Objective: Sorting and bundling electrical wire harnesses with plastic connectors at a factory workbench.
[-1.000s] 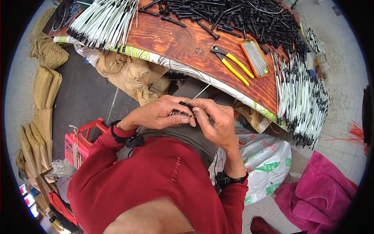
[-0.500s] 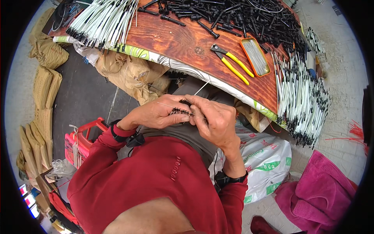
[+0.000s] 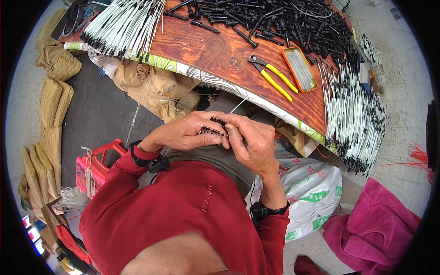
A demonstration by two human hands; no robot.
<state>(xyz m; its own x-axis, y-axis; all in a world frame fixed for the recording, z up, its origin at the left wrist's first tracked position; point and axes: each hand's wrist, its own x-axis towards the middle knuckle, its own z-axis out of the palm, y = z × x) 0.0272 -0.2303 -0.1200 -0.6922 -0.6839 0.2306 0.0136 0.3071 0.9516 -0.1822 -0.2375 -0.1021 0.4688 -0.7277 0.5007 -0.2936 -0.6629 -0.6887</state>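
Note:
Over my lap, my left hand (image 3: 185,133) is closed round a black ribbed piece (image 3: 210,131) whose row of small teeth shows between thumb and fingers. A thin pale wire (image 3: 195,123) lies across that hand. Pressed up against it, my right hand (image 3: 252,140) is closed, thumb and forefinger pinching a fine wire end beside the ribbed piece. Beyond the fingers, a thin white rod (image 3: 239,104) sticks out toward the table edge. My fingers hide most of the held piece, and where the rod joins it cannot be seen.
On the wooden table (image 3: 206,50) lie yellow-handled cutting pliers (image 3: 273,78), an orange-rimmed tin of thin wires (image 3: 299,68) and a heap of black plastic parts (image 3: 275,20). Bundles of black-tipped white rods (image 3: 353,114) hang over its edge. A white plastic bag (image 3: 311,192) is at my right.
My right hand has shifted very slightly to the left, and a bit more of the fine wire shows by its fingertips. The left hand keeps its hold on the black ribbed piece.

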